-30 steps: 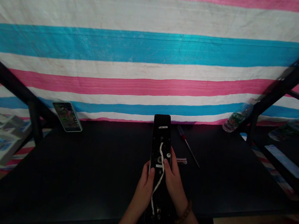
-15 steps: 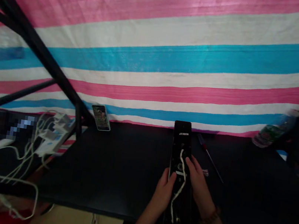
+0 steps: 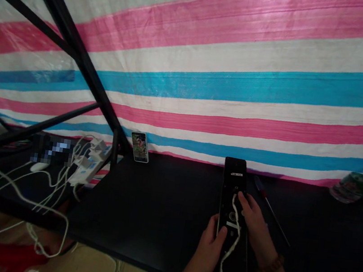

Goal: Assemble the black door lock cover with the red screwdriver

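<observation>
A long, narrow black panel [image 3: 228,270] lies lengthwise in front of me, its near end past the lower border of the view. A wavy white cord [image 3: 237,239] runs along its face. My left hand [image 3: 209,249] is closed around the left edge, thumb on top. My right hand [image 3: 256,227], with a beaded bracelet at the wrist, holds the right edge, and its thumb tip rests by the cord's upper end. The fingers underneath are hidden. To the right of that hand lies a screwdriver [image 3: 271,208] with a thin shaft and a dark handle.
A lit phone [image 3: 140,147] leans against the striped sheet [image 3: 220,128] behind the black table [image 3: 149,213]. Far right stands a tilted, blurred plastic bottle [image 3: 351,186]. On the left are a black metal frame [image 3: 91,75], a white power strip [image 3: 86,169] and tangled white cables [image 3: 54,185].
The view has swung left, so everything sits farther right in it. My right thumb has moved up the panel, closer to the cord's upper end. Both hands keep their hold.
</observation>
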The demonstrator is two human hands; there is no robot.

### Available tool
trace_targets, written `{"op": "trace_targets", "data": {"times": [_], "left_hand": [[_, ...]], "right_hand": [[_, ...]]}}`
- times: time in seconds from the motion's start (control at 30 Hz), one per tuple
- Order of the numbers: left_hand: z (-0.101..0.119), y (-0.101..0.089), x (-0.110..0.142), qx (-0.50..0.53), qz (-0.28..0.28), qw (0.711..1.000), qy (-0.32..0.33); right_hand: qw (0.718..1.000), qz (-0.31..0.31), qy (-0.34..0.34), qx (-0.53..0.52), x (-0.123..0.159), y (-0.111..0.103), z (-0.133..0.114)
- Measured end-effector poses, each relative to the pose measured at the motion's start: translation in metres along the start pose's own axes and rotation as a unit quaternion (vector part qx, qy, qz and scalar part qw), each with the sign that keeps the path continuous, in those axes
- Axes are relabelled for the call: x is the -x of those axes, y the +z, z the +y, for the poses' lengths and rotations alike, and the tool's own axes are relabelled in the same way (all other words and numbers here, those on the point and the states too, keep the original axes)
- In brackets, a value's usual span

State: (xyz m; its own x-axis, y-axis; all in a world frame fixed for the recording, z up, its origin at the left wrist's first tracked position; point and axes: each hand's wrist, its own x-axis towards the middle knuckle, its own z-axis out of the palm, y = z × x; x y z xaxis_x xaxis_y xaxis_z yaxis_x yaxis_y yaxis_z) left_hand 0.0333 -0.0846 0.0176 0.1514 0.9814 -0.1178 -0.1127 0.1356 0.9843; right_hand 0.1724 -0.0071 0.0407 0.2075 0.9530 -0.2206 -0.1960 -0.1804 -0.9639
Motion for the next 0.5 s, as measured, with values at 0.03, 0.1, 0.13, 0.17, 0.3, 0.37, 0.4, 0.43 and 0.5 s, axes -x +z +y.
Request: {"op": "trace_targets", "data": {"times": [0.03, 0.1, 0.13, 0.17, 0.3, 0.37, 0.4, 0.43, 0.5], "left_hand": [[0.0, -0.001, 0.002, -0.005, -0.005, 1.0, 0.003], [-0.001, -0.002, 0.007, -0.014, -0.014, 1.0, 0.008], [-0.002, -0.002, 0.01, -0.02, -0.014, 1.0, 0.011], [-0.003, -0.001, 0.012, -0.028, -0.01, 0.999, 0.014], [-0.01, 0.003, 0.015, -0.062, 0.013, 0.998, 0.012], [-0.011, 0.004, 0.014, -0.063, 0.009, 0.998, 0.014], [-0.011, 0.004, 0.013, -0.06, 0.003, 0.998, 0.018], [-0.011, 0.004, 0.013, -0.054, -0.003, 0.998, 0.025], [-0.01, 0.004, 0.012, -0.041, -0.011, 0.998, 0.039]], "right_hand": [[1.0, -0.001, 0.0, -0.001, -0.004, 0.001, -0.004], [1.0, -0.001, 0.002, -0.003, -0.014, 0.003, -0.012], [1.0, 0.001, 0.004, -0.002, -0.019, 0.004, -0.015], [1.0, 0.0, 0.003, 0.001, -0.025, 0.006, -0.016], [1.0, -0.004, -0.013, 0.014, -0.039, 0.009, -0.015], [1.0, 0.0, -0.014, 0.01, -0.041, 0.009, -0.014], [1.0, 0.0, -0.013, 0.004, -0.04, 0.009, -0.014], [1.0, -0.002, -0.013, -0.002, -0.038, 0.008, -0.013], [1.0, -0.013, -0.007, -0.016, -0.032, 0.007, -0.012]]}}
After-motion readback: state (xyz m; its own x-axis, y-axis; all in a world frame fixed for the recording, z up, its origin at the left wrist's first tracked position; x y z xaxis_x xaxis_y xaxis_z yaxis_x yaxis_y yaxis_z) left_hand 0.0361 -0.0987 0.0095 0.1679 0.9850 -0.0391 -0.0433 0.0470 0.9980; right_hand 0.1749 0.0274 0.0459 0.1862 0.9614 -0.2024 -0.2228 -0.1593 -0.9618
